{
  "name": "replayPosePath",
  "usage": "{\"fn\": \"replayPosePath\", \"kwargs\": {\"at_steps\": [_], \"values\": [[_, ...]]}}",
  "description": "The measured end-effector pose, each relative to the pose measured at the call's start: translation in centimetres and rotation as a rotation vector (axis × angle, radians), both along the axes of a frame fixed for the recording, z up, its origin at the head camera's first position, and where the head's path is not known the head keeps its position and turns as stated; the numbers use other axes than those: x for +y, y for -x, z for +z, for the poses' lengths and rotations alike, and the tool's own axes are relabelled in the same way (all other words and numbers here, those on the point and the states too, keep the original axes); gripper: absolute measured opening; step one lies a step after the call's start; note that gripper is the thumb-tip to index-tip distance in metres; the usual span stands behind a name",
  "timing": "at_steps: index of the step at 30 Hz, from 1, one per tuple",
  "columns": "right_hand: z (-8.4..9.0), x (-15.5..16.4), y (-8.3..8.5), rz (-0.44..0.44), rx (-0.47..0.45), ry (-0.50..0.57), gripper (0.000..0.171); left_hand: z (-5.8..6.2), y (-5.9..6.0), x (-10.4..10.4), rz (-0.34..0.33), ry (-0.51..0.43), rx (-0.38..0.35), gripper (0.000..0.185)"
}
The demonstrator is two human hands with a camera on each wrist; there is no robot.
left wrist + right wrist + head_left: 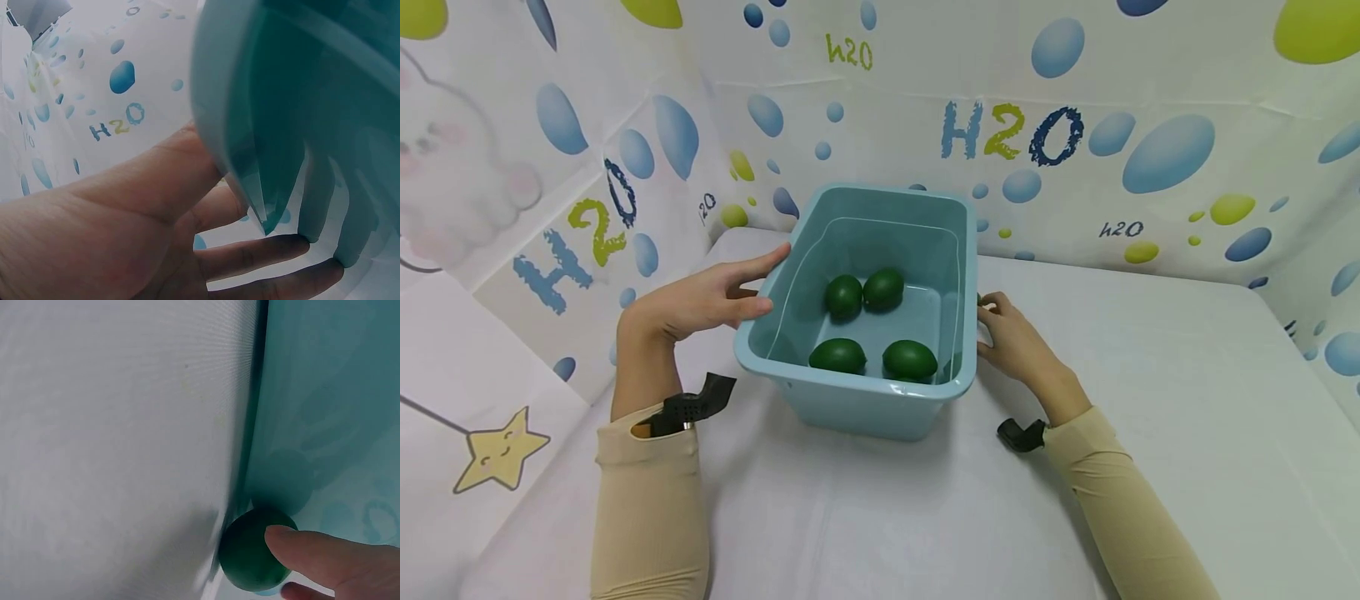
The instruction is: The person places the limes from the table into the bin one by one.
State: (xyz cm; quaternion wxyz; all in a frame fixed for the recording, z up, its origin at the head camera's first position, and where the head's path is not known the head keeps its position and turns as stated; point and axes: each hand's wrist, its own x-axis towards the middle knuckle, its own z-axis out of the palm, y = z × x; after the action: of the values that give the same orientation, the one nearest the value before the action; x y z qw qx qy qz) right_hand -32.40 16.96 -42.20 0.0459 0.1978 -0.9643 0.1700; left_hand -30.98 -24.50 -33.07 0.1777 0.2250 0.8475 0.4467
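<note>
A light blue plastic bin (868,408) stands on the white table between both hands. Inside it lie several dark green limes (910,360), two toward the back and two along the near wall. My left hand (715,296) touches the bin's left side, fingers extended; in the left wrist view the thumb (181,159) is at the rim and fingertips meet the outer wall. Low outside the right wall, my right hand (1018,342) holds another lime (253,553), its thumb (312,553) on the fruit. Most of that lime is hidden in the head view.
White table surface (1150,375) extends to the right and in front of the bin. Behind and to the left hangs a white sheet (910,75) printed with blue and green drops. Each wrist carries a black camera mount (688,407).
</note>
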Motion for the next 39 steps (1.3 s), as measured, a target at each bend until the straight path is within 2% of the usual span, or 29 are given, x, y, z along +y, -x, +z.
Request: {"fn": "replayPosePath", "kwargs": {"at_steps": [12,18,23,33,39], "values": [[0.3,0.0,-0.1,0.066,0.031,-0.058,0.061,0.1,-0.2,0.3,0.023,0.014,-0.005,0.071],[0.2,0.2,-0.1,0.102,0.087,-0.053,0.055,0.2,-0.2,0.3,0.024,0.021,-0.011,0.07],[0.3,0.3,-0.1,0.09,0.111,-0.071,0.053,0.3,-0.3,0.3,0.019,0.019,-0.012,0.07],[-0.2,-0.4,-0.1,0.063,0.11,0.013,0.057,0.0,0.0,-0.2,0.003,0.017,-0.001,0.07],[-0.5,-0.8,-0.3,0.054,0.149,0.054,0.047,-0.3,0.1,-0.5,0.0,0.017,0.0,0.071]]}}
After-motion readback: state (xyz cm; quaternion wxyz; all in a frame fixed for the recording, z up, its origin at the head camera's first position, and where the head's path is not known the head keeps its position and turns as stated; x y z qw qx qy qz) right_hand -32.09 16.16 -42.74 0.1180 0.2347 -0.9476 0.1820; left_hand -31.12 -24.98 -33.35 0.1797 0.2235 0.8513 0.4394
